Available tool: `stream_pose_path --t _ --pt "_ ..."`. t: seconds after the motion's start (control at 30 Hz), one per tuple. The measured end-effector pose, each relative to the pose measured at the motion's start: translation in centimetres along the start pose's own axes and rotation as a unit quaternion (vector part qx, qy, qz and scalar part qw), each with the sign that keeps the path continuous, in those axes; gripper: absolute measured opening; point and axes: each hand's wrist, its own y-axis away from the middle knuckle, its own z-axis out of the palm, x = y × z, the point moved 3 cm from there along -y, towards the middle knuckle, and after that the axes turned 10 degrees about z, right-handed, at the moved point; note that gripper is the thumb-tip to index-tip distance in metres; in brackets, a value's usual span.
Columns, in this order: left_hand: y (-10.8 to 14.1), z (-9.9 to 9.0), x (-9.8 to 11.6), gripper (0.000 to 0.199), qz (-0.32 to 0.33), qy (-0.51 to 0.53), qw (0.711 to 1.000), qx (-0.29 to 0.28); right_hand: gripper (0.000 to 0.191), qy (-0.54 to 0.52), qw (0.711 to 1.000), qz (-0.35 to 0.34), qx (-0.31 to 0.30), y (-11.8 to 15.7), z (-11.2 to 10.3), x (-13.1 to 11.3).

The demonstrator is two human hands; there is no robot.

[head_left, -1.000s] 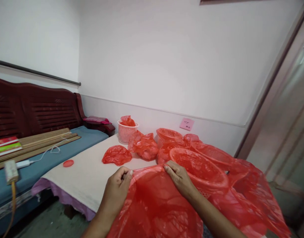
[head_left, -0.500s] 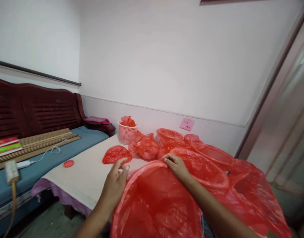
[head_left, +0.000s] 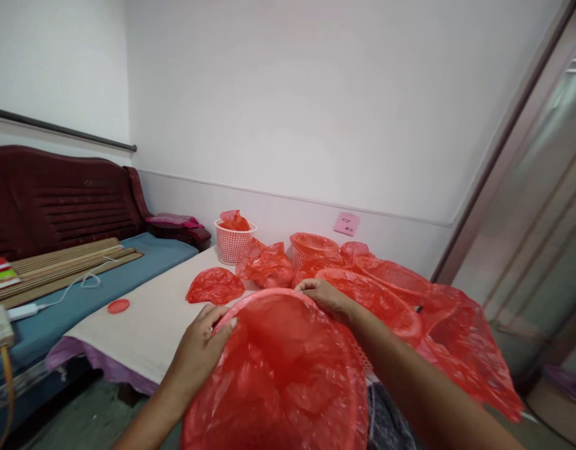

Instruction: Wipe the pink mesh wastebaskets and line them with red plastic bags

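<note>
A plastic basket lined with a red plastic bag (head_left: 278, 369) is tilted toward me, its mouth facing up at the bottom of the view. My left hand (head_left: 201, 344) grips the rim at its upper left, thumb on the inner side and fingers outside. At the far rim, right of the middle, my right hand (head_left: 326, 297) is closed on the bag's edge; its fingertips are partly hidden behind the rim. Perforated basket wall shows beneath my right forearm. Just beyond my hands lies a crumpled red bag (head_left: 215, 285) on the table.
A pink basket (head_left: 234, 244) with red film inside stands by the wall. Several bag-covered baskets (head_left: 372, 300) crowd the table's right side. A red ring (head_left: 118, 306) lies on the white tabletop (head_left: 142, 337). The wooden bench (head_left: 76, 200) is at left, a pink note (head_left: 346, 224) on the wall.
My left hand has gone from hovering with fingers apart to gripping the basket rim. The lined basket has shifted left and tilted more. The camera view has turned slightly right.
</note>
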Motion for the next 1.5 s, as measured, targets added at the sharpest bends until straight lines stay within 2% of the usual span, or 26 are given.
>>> stream_pose_path --t 0.07,0.17,0.27,0.5,0.7,0.8,0.93,1.03,1.1,1.13,1.23,1.37,1.5 --pt "-0.5 -0.5 -0.9 0.027 -0.031 0.026 0.999 0.02 0.014 0.004 1.0 -0.004 0.029 -0.4 -0.8 0.6" --pt "-0.9 -0.9 -2.3 0.03 -0.075 0.044 0.995 0.049 0.011 0.018 0.993 -0.036 0.112 -0.5 -2.3 1.4" --pt "-1.0 -1.1 -3.6 0.031 -0.095 0.063 0.991 0.071 0.023 0.033 0.983 -0.076 0.162 0.8 -2.8 2.5" --pt "-0.5 -2.2 -6.6 0.031 -0.162 0.116 0.972 0.125 0.041 0.021 0.991 -0.088 0.099 4.4 -0.1 5.1" --pt "0.7 -3.3 -9.5 0.034 -0.253 0.163 0.936 0.182 0.046 -0.14 0.99 -0.019 0.009 5.0 2.4 6.6" --pt "1.0 -3.1 -10.3 0.034 -0.287 0.191 0.913 0.217 0.049 -0.161 0.987 -0.01 -0.008 4.7 3.8 7.8" --pt "0.9 -2.7 -11.4 0.026 -0.319 0.233 0.879 0.269 0.05 -0.182 0.983 0.013 -0.027 4.0 6.4 11.1" --pt "0.7 -3.0 -13.1 0.018 -0.344 0.263 0.851 0.297 0.041 -0.189 0.98 0.056 -0.034 3.0 9.5 15.7" --pt "0.6 -3.3 -14.2 0.01 -0.357 0.277 0.837 0.309 0.035 -0.105 0.99 0.09 -0.017 2.0 11.6 19.3" --pt "0.6 -3.5 -14.7 0.007 -0.363 0.281 0.831 0.313 0.03 -0.028 0.997 0.078 0.005 1.5 12.4 20.9" --pt "0.4 -3.5 -15.3 0.004 -0.384 0.28 0.818 0.323 0.021 0.063 0.994 0.053 0.068 0.2 14.0 24.4" --pt "-0.5 -2.4 -14.7 0.01 -0.4 0.277 0.813 0.319 0.034 0.169 0.977 0.046 0.119 -1.1 14.2 26.8" --pt "-2.9 -0.4 -13.6 0.006 -0.384 0.277 0.822 0.317 0.045 0.266 0.953 0.052 0.136 -2.6 14.1 28.7"
